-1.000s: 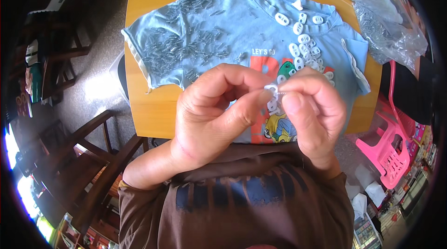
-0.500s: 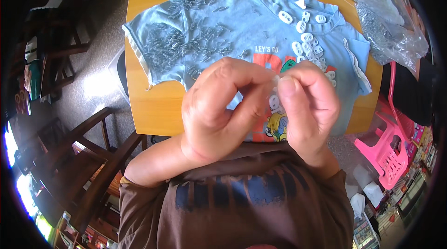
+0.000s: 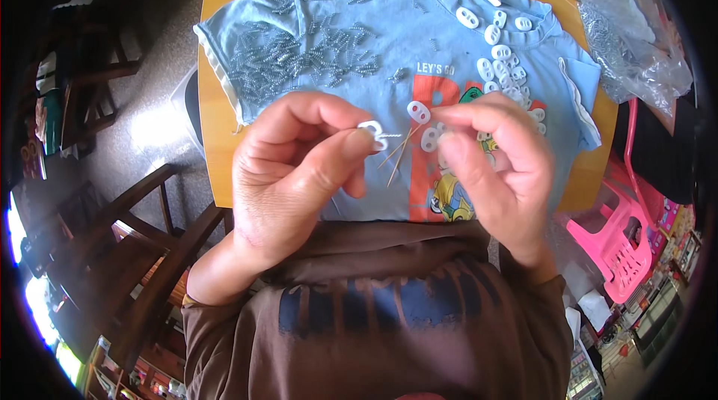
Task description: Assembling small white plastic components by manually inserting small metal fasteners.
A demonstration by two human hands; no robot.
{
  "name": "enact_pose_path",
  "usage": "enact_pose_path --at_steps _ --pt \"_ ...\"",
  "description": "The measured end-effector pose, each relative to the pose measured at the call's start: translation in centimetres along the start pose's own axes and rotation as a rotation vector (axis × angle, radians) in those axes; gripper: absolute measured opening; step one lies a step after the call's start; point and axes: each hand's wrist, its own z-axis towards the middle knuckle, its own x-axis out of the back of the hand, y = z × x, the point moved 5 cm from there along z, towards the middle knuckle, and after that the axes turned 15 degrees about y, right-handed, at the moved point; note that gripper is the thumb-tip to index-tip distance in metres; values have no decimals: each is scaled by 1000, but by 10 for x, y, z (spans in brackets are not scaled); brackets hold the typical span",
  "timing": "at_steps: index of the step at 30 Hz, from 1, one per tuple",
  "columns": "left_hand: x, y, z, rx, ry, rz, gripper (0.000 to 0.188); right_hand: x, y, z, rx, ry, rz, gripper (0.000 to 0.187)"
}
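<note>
Nearest, over the table's (image 3: 224, 176) near edge, the left hand (image 3: 288, 176) pinches a small white plastic toggle (image 3: 371, 129) between thumb and forefinger, the other fingers curled loosely. A thin wire spring (image 3: 400, 133) juts from the toggle toward the right hand (image 3: 497, 168), whose fingertips are pressed narrowly together near the wire's far end; whether they actually grip it I cannot tell. Both hands hang above the lower hem of a light blue T-shirt (image 3: 351, 26) spread flat across the wooden top, hiding part of its printed front. Just past the right hand's fingers a loose heap of white toggles (image 3: 502, 71) runs up toward the shirt's collar near the far edge. Toward the far left corner, a scatter of small metal springs (image 3: 299, 60) covers the sleeve and chest. At the far right corner lie clear plastic bags (image 3: 621, 19), spilling over the edge. Bare wood shows only along the near left edge. Off the table's left stand dark wooden chairs (image 3: 142, 250); off its right, a pink plastic stool (image 3: 624, 239).
</note>
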Motion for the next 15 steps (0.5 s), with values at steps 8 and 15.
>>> enact_pose_path --at_steps 8,15 --pt "21 -6 -4 35 70 -96 11 13 9 4 141 -3 -379 18" --pt "22 -8 -4 16 103 -51 7 -17 12 3 356 -116 -554 15"
